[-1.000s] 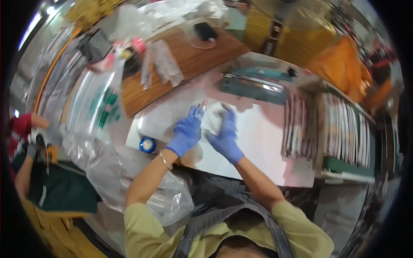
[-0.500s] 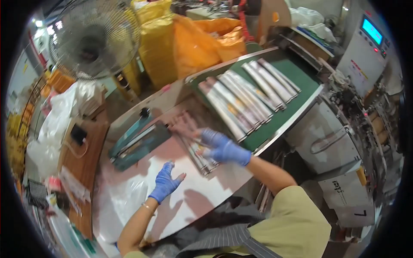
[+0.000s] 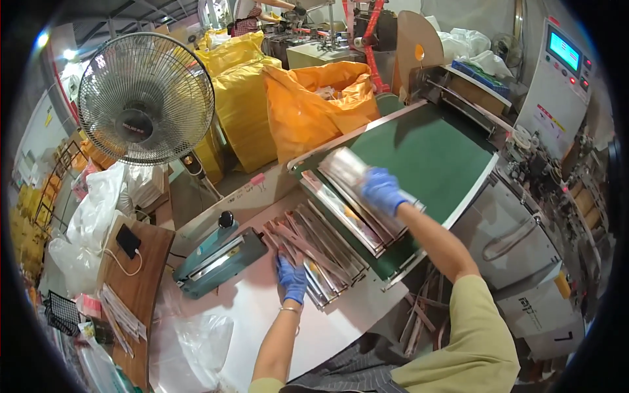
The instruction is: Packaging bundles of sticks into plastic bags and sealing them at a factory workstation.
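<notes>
left hand (image 3: 291,280), blue-gloved, touches the left edge of the packet pile (image 3: 316,252) on the worktop (image 3: 252,304); its grip cannot be told. right hand (image 3: 382,190), well apart, is at the packet row (image 3: 349,213) on the green belt (image 3: 426,147); blur obscures whether it grips.

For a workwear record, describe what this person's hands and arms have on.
The left hand and right hand wear blue gloves ending around the wrist. A thin, pale bracelet circles the left wrist. The forearms are bare below short, loose, yellowish-green sleeves.
</notes>
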`<state>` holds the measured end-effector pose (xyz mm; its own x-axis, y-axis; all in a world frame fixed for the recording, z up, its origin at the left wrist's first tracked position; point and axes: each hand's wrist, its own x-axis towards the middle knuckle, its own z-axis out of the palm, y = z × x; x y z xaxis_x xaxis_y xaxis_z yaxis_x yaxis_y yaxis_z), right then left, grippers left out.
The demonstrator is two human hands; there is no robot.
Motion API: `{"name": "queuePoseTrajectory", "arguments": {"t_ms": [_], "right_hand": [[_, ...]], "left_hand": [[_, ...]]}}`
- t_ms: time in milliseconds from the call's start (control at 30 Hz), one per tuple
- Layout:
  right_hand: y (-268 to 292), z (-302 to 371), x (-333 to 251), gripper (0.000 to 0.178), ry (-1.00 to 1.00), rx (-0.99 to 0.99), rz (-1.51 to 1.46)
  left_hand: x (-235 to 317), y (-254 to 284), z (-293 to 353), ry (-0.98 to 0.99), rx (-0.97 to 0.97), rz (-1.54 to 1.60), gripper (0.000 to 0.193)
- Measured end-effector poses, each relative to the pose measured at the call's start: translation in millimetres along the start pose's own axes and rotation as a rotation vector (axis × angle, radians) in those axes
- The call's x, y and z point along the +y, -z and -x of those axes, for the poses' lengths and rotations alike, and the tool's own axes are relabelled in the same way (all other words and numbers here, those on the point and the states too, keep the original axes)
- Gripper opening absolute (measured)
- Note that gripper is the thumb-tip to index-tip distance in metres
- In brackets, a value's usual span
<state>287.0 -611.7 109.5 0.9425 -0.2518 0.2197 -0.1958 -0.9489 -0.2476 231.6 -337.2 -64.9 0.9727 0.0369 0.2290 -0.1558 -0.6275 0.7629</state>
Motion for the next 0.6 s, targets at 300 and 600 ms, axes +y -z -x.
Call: {"name": "queuePoseTrajectory", "arguments": {"t_ms": [300, 600], "right_hand": [[-91, 54, -134, 0.062, 0.516, -0.440, -0.029], [-183, 114, -122, 0.073, 0.039, -0.314, -0.475]], "left_hand": [[-37, 27, -38, 0.532, -0.019, 0.332, 0.112], [8, 70, 2, 0.651, -0.077, 0.438, 0.122]]}}
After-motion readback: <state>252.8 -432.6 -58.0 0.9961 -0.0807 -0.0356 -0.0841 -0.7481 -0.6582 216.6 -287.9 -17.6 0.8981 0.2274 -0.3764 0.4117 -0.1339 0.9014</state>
